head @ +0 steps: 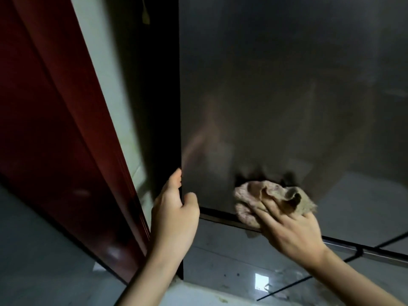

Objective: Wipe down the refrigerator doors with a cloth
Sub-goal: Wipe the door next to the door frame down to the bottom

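Note:
The dark, glossy refrigerator door [276, 96] fills the upper right of the head view and mirrors the room. Near its lower edge, my right hand [291, 230] presses a crumpled pinkish-tan cloth [265, 199] flat against the door with spread, straight fingers. My left hand [174, 208] grips the door's left edge, with the fingers wrapped round the side and the thumb on the front face. A second reflective door panel [220, 257] lies below a thin horizontal gap.
A dark red wooden door frame [55, 129] runs diagonally at the left, with a pale wall strip [110, 96] between it and the refrigerator. Light floor tiles [33, 261] lie at the lower left.

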A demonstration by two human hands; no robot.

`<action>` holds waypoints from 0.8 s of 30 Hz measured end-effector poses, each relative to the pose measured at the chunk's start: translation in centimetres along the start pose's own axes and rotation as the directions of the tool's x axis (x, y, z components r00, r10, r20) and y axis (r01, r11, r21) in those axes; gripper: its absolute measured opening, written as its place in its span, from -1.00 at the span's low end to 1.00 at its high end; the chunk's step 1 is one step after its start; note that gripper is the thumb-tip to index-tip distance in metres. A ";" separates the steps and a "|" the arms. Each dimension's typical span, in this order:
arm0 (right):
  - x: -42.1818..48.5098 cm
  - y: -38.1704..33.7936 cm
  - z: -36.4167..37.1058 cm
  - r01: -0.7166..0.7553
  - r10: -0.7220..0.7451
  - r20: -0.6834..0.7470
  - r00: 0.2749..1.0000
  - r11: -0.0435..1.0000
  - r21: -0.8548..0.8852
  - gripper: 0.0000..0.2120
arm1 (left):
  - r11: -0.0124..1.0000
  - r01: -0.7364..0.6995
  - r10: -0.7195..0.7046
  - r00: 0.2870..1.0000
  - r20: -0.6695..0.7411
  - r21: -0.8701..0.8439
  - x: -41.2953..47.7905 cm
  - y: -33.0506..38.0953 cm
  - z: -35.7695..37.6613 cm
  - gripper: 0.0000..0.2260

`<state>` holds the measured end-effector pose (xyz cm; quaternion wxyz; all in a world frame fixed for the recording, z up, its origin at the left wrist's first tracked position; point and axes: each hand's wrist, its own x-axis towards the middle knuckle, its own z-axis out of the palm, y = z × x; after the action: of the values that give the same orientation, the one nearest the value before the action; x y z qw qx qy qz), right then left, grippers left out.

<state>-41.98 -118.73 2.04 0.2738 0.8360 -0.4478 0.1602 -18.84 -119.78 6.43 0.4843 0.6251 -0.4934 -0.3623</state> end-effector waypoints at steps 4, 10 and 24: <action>3.9 -3.6 1.5 0.042 -0.042 -0.001 0.999 0.997 0.058 -0.53 | 1.000 -0.007 0.007 1.000 -0.008 -0.004 0.2 0.3 -0.1 -0.50; 8.1 -7.3 3.4 0.104 -0.105 0.003 0.994 0.989 0.101 -0.50 | 0.997 0.038 -0.040 0.999 -0.025 -0.069 1.4 0.0 -1.5 -0.68; 6.7 -8.6 5.8 0.147 -0.150 0.018 0.989 0.981 0.124 -0.46 | 0.998 0.068 -0.068 0.997 -0.029 0.001 -0.1 -1.2 -2.7 -0.53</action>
<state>-31.02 -122.81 -1.89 0.2273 0.8843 -0.3772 0.1552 -16.01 -118.90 6.04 0.4781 0.6473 -0.4652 -0.3688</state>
